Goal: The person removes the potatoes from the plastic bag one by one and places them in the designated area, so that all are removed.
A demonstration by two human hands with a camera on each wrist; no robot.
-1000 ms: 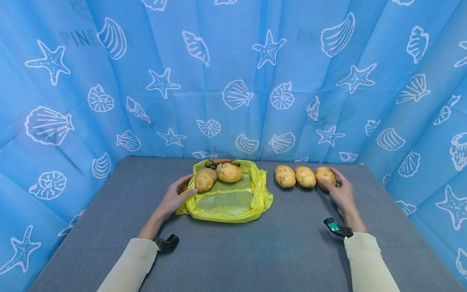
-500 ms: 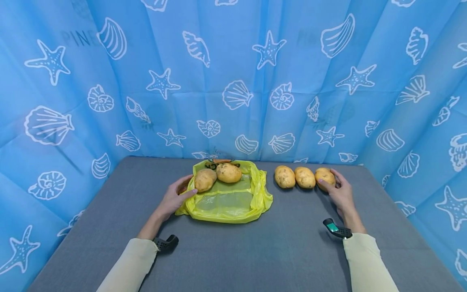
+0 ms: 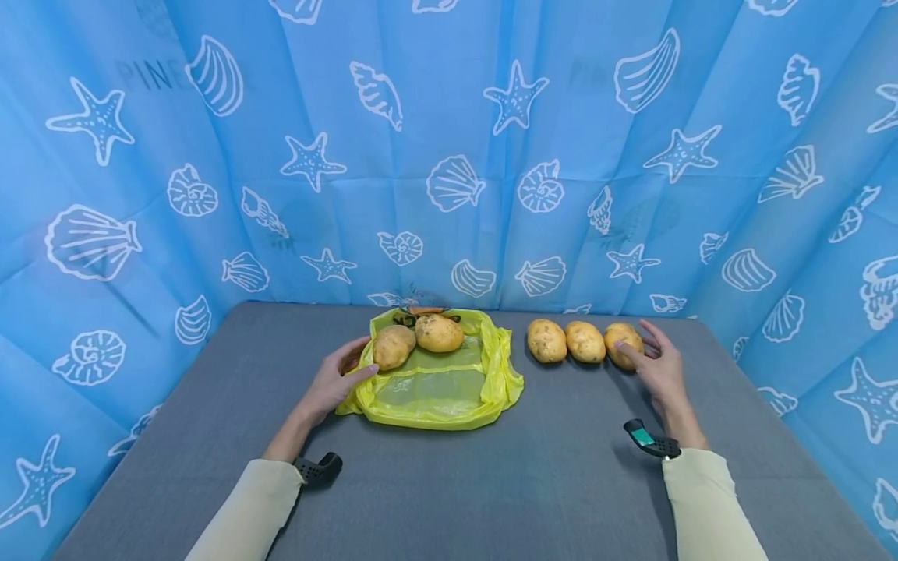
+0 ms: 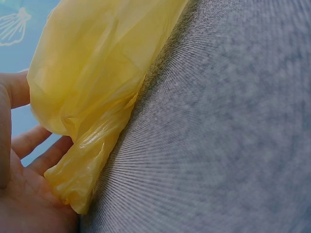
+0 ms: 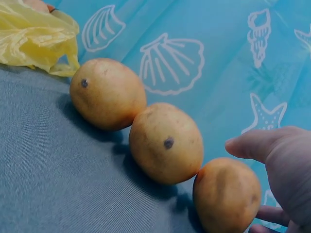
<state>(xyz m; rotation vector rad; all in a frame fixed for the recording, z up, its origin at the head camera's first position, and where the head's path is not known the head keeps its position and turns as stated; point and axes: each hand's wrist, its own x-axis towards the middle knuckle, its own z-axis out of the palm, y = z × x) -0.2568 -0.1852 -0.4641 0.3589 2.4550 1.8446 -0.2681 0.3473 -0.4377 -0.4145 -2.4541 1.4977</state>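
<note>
A yellow plastic bag [image 3: 429, 419] lies flat on the table with one potato [image 3: 394, 347] and another potato [image 3: 440, 333] at its back left. My left hand [image 3: 330, 386] is at the bag's left side, fingers loosely bent behind its edge, thumb reaching toward the nearer potato. In the left wrist view, the crumpled bag [image 4: 97, 107] lies against the relaxed hand. My right hand [image 3: 661, 370] spreads around the rightmost potato [image 3: 624, 346], thumb over its front and fingers beyond it. In the right wrist view, the thumb stands off above this potato [image 5: 226, 194].
To the left of that potato, a middle potato [image 3: 585, 342] and a left potato [image 3: 546, 340] stand in the same row, close together. Grey cloth covers the table [image 3: 477, 483]. A blue curtain [image 3: 449, 226] with shell and starfish prints hangs right behind it.
My right hand has shifted very slightly to the right, its fingers a little farther from the rightmost potato. The left hand, bag and potatoes stay put.
</note>
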